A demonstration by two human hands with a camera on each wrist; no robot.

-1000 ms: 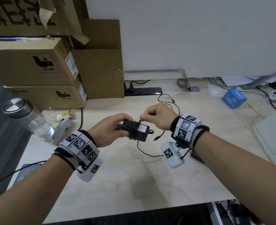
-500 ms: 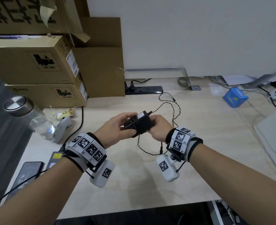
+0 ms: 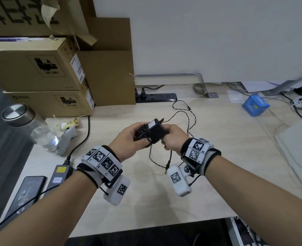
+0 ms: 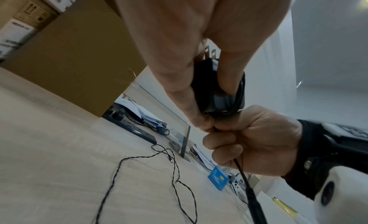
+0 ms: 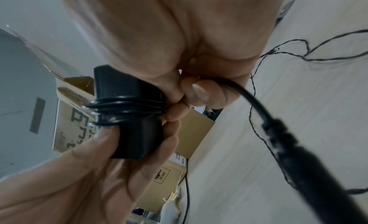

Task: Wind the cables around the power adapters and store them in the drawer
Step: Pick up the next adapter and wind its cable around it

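Above the middle of the desk, my left hand [image 3: 129, 141] grips a black power adapter [image 3: 154, 130] with its prongs toward the palm. Its black cable [image 5: 123, 108] lies in several turns round the body. My right hand [image 3: 175, 137] is a fist just under the adapter and grips the loose cable tail, whose barrel plug [image 3: 167, 167] hangs below. In the left wrist view my left fingers [image 4: 179, 79] clamp the adapter [image 4: 219, 98], and the right hand [image 4: 249, 137] touches them from below. A thin twisted wire [image 3: 182, 112] lies loose on the desk behind.
Stacked cardboard boxes [image 3: 40, 68] fill the back left, with a black power strip [image 3: 157, 97] beside them. At left stand a glass bottle [image 3: 31, 128] and a grey controller [image 3: 66, 141], then a second power brick [image 3: 59, 173] and a phone [image 3: 27, 192]. At right are a blue box [image 3: 255, 105] and a white device [image 3: 299, 148].
My right hand has swung from above the adapter down beneath it, drawing the cable round the body. The adapter has tipped upward in my left hand. The loose tail has grown shorter.
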